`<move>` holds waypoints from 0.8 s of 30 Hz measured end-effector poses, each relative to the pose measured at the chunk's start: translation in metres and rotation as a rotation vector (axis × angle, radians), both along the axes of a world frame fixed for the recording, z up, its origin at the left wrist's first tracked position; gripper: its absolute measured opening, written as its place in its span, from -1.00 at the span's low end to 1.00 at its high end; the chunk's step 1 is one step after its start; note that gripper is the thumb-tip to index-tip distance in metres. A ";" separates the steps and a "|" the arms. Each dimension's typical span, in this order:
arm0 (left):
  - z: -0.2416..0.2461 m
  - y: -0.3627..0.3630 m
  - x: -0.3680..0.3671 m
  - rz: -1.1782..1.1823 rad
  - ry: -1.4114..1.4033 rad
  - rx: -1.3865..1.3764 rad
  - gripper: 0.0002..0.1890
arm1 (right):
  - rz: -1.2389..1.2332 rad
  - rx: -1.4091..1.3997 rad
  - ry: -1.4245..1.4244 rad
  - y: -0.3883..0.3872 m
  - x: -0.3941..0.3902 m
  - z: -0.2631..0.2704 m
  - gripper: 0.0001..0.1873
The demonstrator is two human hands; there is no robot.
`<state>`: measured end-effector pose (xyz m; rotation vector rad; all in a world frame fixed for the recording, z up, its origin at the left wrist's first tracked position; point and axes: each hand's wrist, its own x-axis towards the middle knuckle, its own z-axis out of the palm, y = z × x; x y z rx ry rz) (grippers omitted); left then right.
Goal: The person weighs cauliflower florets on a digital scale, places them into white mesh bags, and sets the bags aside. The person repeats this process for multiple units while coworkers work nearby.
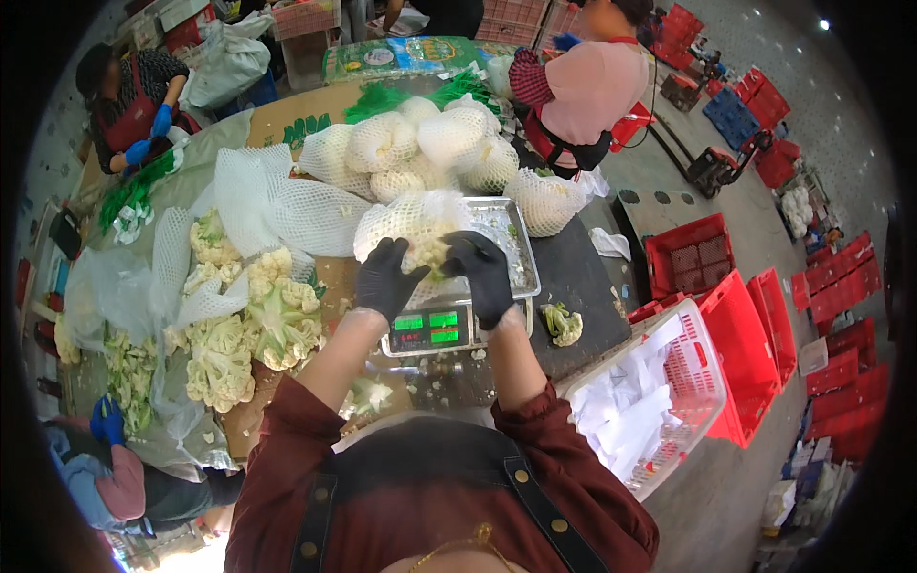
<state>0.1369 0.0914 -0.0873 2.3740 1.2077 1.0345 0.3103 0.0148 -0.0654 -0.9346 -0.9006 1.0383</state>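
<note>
A cauliflower in a white foam net sleeve [401, 218] rests over the steel pan [526, 251] of a digital scale [430, 333] with a lit green display. My left hand [389, 279], in a black glove, holds the near left side of the sleeve, thumb spread toward the middle. Opposite it, my right hand [483, 276], also black-gloved, has its fingertips curled on pale cauliflower florets [428, 254] at the sleeve's near end. The fingers partly hide the florets. Small crumbs lie in the pan.
Net-wrapped cauliflowers [415, 143] are piled behind the scale. Bare cauliflowers [283, 315] and empty foam nets [279, 200] lie left. A floret [561, 324] sits right of the scale. A white basket of paper [680, 401] stands right. Co-workers [587, 86] surround the table.
</note>
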 end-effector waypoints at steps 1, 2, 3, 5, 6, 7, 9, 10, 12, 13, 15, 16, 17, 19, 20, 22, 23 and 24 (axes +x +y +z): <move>0.000 0.000 0.000 -0.032 0.008 -0.028 -0.49 | 0.085 -0.108 -0.052 0.004 0.002 0.004 -0.78; 0.000 -0.001 -0.001 -0.014 -0.038 -0.032 -0.50 | -0.072 -0.141 0.086 0.005 0.001 0.006 -0.78; -0.002 -0.002 -0.003 0.057 0.031 0.028 -0.44 | -0.177 -0.129 0.263 0.005 0.002 0.009 -0.77; -0.010 -0.008 -0.008 -0.007 -0.304 -0.147 -0.33 | -0.760 -0.019 -0.550 0.002 -0.004 0.012 -0.83; -0.016 -0.010 -0.011 0.018 -0.323 -0.234 -0.35 | -0.622 0.044 -0.704 -0.001 -0.009 0.012 -0.85; -0.024 -0.014 -0.013 0.042 -0.339 -0.322 -0.37 | -0.482 -0.039 -0.834 -0.006 -0.015 0.011 -0.87; -0.045 -0.022 -0.020 0.113 -0.437 -0.421 -0.41 | -0.106 0.176 -1.366 -0.010 -0.032 0.010 -0.73; -0.056 -0.024 -0.022 0.159 -0.524 -0.424 -0.44 | -0.186 0.172 -1.492 -0.009 -0.040 0.010 -0.64; -0.074 -0.019 -0.029 0.105 -0.753 -0.715 -0.52 | -0.272 0.157 -1.587 -0.002 -0.047 0.012 -0.51; -0.081 -0.018 -0.033 0.075 -0.776 -0.766 -0.56 | -0.264 0.097 -1.562 0.004 -0.048 0.013 -0.47; -0.087 -0.019 -0.039 0.092 -0.737 -1.008 -0.55 | -0.260 0.039 -1.521 0.014 -0.045 0.016 -0.44; -0.086 -0.021 -0.036 -0.026 -0.927 -0.845 -0.64 | -0.273 0.041 -1.507 0.020 -0.042 0.017 -0.45; -0.081 -0.021 -0.037 -0.072 -0.947 -0.860 -0.64 | -0.284 0.037 -1.492 0.025 -0.041 0.017 -0.45; -0.065 -0.031 -0.028 -0.192 -1.004 -0.889 -0.62 | -0.280 -0.058 -1.560 0.031 -0.044 0.014 -0.54; -0.055 -0.034 -0.020 -0.147 -0.945 -0.866 -0.68 | -0.252 -0.079 -1.617 0.033 -0.050 0.011 -0.56; -0.031 -0.035 -0.014 -0.109 -0.399 -0.532 -0.77 | -0.162 -0.153 -1.720 0.034 -0.059 0.005 -0.53; -0.020 -0.038 -0.015 -0.159 -0.317 -0.483 -0.80 | -0.222 -0.096 -1.632 0.033 -0.060 0.003 -0.49; -0.009 -0.037 -0.018 -0.210 -0.225 -0.377 -0.80 | -0.252 -0.006 -1.545 0.030 -0.058 0.002 -0.45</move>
